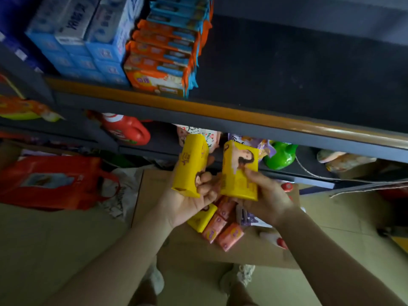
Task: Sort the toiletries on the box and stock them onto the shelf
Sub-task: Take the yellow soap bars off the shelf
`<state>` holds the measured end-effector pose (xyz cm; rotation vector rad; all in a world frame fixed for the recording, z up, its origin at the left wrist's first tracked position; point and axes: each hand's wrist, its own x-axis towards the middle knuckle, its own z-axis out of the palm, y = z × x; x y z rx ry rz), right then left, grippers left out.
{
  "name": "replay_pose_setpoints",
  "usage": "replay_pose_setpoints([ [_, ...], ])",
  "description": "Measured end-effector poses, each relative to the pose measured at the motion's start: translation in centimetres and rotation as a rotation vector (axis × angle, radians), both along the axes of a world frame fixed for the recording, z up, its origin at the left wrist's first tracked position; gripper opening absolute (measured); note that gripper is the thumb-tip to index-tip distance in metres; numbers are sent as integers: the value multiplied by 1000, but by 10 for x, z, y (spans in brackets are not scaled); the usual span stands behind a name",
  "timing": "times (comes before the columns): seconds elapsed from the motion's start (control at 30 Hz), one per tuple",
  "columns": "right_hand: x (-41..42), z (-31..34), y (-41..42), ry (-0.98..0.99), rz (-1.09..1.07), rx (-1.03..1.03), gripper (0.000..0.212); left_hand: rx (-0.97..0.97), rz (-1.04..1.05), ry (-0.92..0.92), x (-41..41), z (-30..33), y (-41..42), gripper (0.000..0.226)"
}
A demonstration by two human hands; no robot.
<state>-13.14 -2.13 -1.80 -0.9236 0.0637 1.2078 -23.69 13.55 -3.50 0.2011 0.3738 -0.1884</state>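
Two yellow soap packs, printed faces outward: left yellow pack [190, 165] upright, tilted slightly, held above the cardboard box [154, 195]; right yellow pack [240, 171] upright beside it, a figure printed on its face. On the box beneath: third yellow pack [202, 218] lying flat, touching three pink packs [223, 228] laid side by side. Shelf [220, 119] above, right portion dark.

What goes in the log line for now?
left hand: holds yellow pack | right hand: holds yellow pack | box: packs left
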Motion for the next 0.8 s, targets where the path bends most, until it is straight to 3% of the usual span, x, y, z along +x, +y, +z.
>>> replay_pose_setpoints([
  [0.13, -1, -7, 1, -511, 38, -116, 49, 303, -5, 211, -16, -4, 15, 81],
  [0.2, -2, -9, 0, -779, 26, -187, 43, 465, -28, 251, -27, -8, 24, 91],
  [0.3, -5, -23, 2, -1403, 168, -252, 29, 837, -95, 144, -42, -8, 37, 67],
  [0.37, -11, -30, 5, -1608, 242, -326, 24, 1212, -181, 109, -50, -14, 46, 51],
  [0.43, -22, -30, 11, -1706, 234, -366, 26, 1631, -228, -71, -58, -28, 56, 41],
  [0.53, -41, -37, 16, -1660, 199, -435, 27, 2109, -152, -402, -65, -47, 77, 39],
  [0.6, -52, -46, 19, -1498, 143, -517, 27, 2239, -99, -430, -69, -54, 88, 39],
  [0.67, -68, -55, 23, -1225, 123, -652, 34, 2078, -96, -269, -74, -52, 94, 36],
  [0.8, -99, -80, 29, -574, 47, -843, 38, 1429, -318, 299, -80, -65, 101, 33],
])
